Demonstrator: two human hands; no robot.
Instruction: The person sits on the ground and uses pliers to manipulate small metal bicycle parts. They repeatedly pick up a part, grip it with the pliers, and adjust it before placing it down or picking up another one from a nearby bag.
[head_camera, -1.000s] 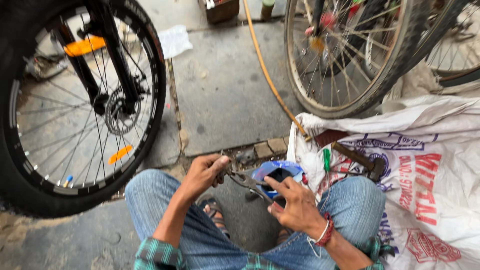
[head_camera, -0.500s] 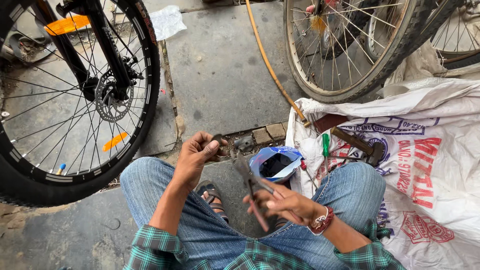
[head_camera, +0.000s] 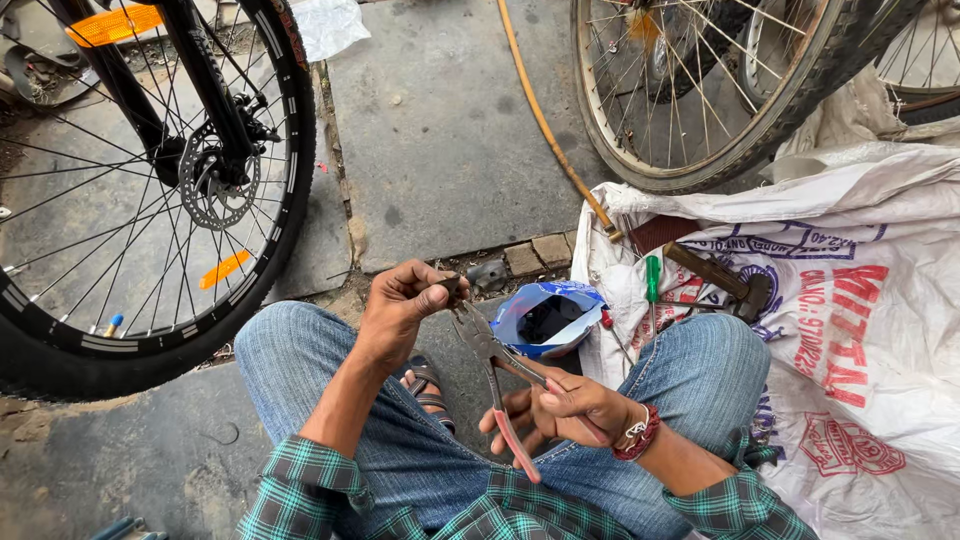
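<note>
I sit with my knees apart in blue jeans. My right hand (head_camera: 570, 408) grips a pair of pliers (head_camera: 490, 360) with red handles, its jaws pointing up toward my left hand. My left hand (head_camera: 403, 300) pinches a small dark part (head_camera: 450, 287) at the pliers' jaws. A blue and white pouch (head_camera: 548, 316) lies open on the ground just beyond the pliers, between my knees.
A black bicycle wheel (head_camera: 150, 190) with a disc brake stands at the left. A second wheel (head_camera: 700, 90) stands at the top right. A white printed sack (head_camera: 850, 330) covers the ground at the right, with a hammer (head_camera: 718, 276) and a green screwdriver (head_camera: 652, 285). An orange hose (head_camera: 545, 125) crosses the pavement.
My right hand has brought the pliers up so their jaws meet the part in my left hand. The view has tilted down and closer.
</note>
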